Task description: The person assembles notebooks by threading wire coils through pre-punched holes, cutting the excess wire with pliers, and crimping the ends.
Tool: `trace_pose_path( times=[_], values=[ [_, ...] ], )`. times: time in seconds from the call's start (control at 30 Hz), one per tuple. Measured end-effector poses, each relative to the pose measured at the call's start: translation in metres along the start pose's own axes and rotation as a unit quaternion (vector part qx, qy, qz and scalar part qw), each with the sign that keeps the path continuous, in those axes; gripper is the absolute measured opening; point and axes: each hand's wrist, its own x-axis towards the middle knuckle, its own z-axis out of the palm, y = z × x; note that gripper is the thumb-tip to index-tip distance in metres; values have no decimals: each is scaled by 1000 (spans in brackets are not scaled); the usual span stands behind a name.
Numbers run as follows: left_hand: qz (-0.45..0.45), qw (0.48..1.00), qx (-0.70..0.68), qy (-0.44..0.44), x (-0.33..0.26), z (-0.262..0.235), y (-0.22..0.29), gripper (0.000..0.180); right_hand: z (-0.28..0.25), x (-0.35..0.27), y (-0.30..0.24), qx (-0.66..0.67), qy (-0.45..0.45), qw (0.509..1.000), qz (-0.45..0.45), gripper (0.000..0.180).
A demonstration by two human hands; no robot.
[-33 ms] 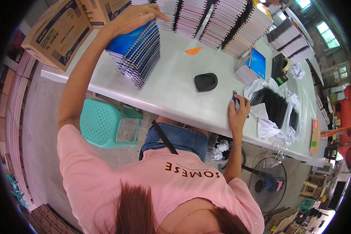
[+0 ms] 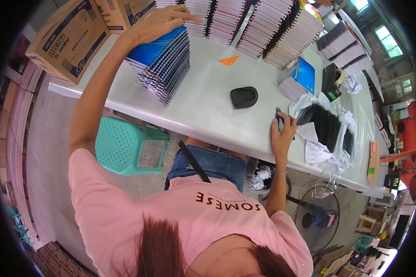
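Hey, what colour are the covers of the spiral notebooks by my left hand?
The notebook covers are blue, best seen in the head view.

Left hand on notebooks, right hand around blue-handled tool

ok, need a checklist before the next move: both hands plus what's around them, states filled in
1. Left hand on the blue notebook stack: ok, laid over its top.
2. Left fingers gripping a single notebook: cannot tell, their undersides are hidden.
3. Blue-handled pliers in the right hand: ok, held near the table's front edge.
4. Black rounded pad clear of both hands: ok, lies between them.
5. Pliers at the notebook stack: not ok, well off to its right.
6. Right fingers clear of the crumpled white paper: cannot tell, very close.
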Motion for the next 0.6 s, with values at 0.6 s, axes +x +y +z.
trace_pose_path(
  times=[0.6],
  values=[
    [-150,988,-41,17,-43,-10,23,49,-38,111,33,63,160,984,47,30]
  ],
)
